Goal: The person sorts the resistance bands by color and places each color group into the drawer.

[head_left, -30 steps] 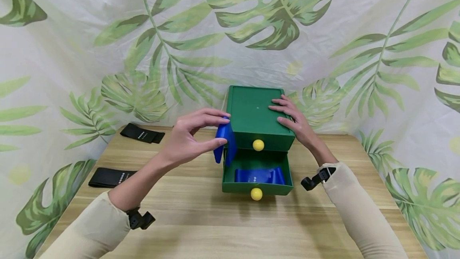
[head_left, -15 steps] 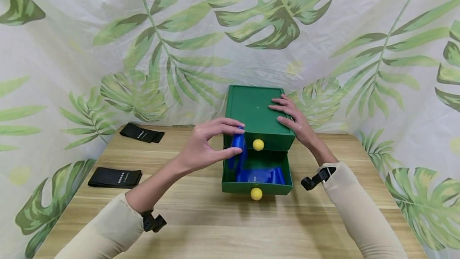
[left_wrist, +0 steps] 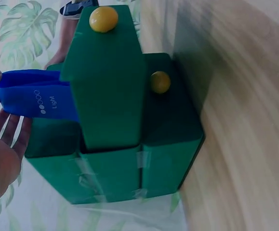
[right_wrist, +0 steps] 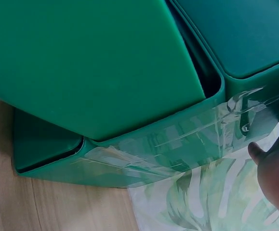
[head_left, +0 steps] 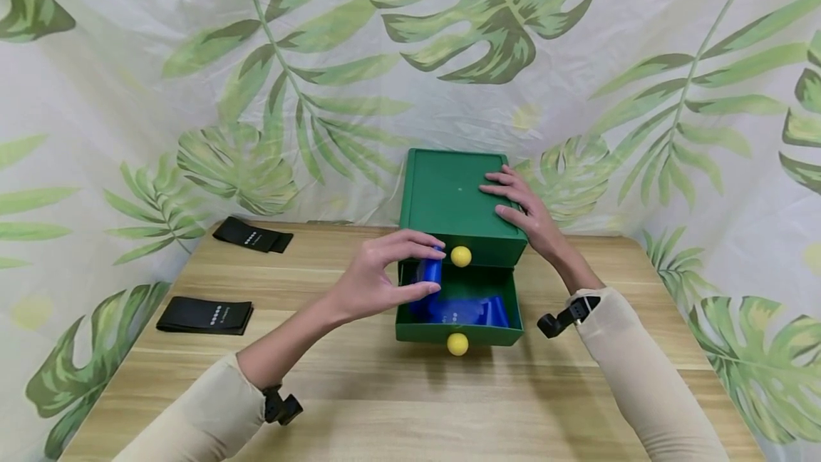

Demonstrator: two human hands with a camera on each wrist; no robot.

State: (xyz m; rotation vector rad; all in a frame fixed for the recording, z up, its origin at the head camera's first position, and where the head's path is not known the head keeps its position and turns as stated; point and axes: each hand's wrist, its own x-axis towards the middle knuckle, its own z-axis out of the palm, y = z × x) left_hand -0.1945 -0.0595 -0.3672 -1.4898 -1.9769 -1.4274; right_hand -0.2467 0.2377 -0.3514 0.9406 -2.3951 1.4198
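Note:
My left hand [head_left: 368, 280] pinches a folded blue resistance band [head_left: 433, 271] between thumb and fingers. It hangs partly inside the pulled-out drawer [head_left: 487, 336] of a green drawer unit [head_left: 449, 194]. In the left wrist view the word "Light" reads on this blue band [left_wrist: 43, 101], whose lower end disappears behind the drawer wall. Another blue band [head_left: 471, 312] lies flat in the same drawer. On the top right edge of the unit rests my right hand [head_left: 529, 209], fingers spread over the top. In the right wrist view only part of this right hand [right_wrist: 276, 168] shows beside the green side.
Two folded black bands, one farther back [head_left: 253, 235] and one nearer [head_left: 205, 314], lie on the wooden table [head_left: 398, 405] to the left. Yellow round knobs mark the upper drawer [head_left: 460, 257] and the open one. A leaf-patterned cloth [head_left: 359, 55] hangs behind.
My left hand has moved right and down, carrying the blue band from beside the unit into the open drawer's left part. The right hand stays on the unit.

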